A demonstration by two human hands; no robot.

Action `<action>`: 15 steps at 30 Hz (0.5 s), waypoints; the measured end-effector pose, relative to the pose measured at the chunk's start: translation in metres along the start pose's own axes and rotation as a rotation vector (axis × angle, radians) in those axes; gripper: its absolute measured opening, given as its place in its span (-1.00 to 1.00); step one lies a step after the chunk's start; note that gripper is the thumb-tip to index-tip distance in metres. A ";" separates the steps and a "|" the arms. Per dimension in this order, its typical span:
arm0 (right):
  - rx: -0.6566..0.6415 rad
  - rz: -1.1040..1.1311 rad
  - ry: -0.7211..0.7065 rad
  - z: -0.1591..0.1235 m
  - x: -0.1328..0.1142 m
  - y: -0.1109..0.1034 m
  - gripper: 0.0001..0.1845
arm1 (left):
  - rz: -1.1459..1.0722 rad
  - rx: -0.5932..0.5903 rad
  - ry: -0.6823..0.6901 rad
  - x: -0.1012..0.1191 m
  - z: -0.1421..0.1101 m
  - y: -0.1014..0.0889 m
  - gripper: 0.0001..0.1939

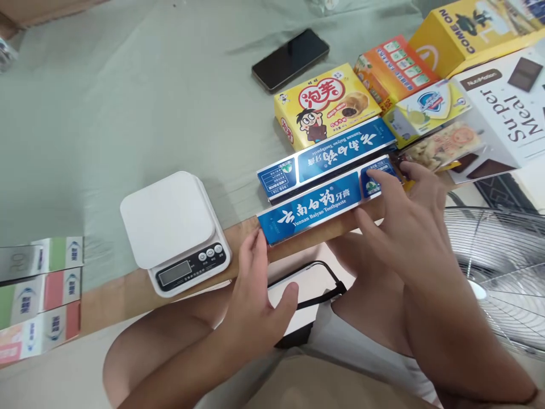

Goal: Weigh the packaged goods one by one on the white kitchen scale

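Two blue toothpaste boxes lie side by side near the table's front edge, the far one (340,149) printed upside down to me and the near one (315,203) reading upright. My left hand (259,295) touches the near box's left end with its fingertips, thumb spread away from it. Over that box's right end is my right hand (409,221), an index finger on top and the thumb at the near side; its other fingers reach past the end, partly hidden. A yellow puff snack box (327,105) lies just behind the far toothpaste box.
A white kitchen scale (174,227) sits left of my hands. Small cartons (51,289) are stacked at the far left. A phone (290,59) lies at the back. Soap box (430,111), orange box (395,68), yellow carton (472,40) and meal pack (511,113) crowd the right, above a fan (502,272).
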State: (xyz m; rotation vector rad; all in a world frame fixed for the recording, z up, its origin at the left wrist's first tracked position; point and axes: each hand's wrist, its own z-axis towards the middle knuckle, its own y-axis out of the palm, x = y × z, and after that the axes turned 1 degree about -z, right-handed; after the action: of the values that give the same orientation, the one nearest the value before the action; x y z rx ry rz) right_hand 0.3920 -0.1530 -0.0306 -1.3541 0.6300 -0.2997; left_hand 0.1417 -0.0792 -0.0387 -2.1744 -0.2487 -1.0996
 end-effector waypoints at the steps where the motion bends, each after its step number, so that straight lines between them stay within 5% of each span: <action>1: 0.021 -0.010 0.019 0.001 -0.001 -0.001 -0.40 | -0.014 0.004 0.008 0.000 0.001 0.000 -0.08; 4: 0.046 -0.011 0.063 0.003 -0.004 -0.004 -0.50 | -0.088 0.022 0.082 0.002 0.004 0.001 -0.16; 8: -0.078 0.076 0.131 0.007 -0.008 -0.008 -0.56 | -0.152 0.048 0.158 0.004 0.007 0.002 -0.31; 15: -0.057 0.084 0.167 0.011 -0.010 -0.007 -0.52 | -0.160 0.004 0.113 0.007 0.007 0.003 -0.25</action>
State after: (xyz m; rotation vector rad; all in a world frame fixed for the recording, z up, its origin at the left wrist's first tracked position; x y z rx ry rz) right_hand 0.3910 -0.1399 -0.0202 -1.3623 0.8384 -0.3306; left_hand 0.1522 -0.0777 -0.0376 -2.1092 -0.3781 -1.3053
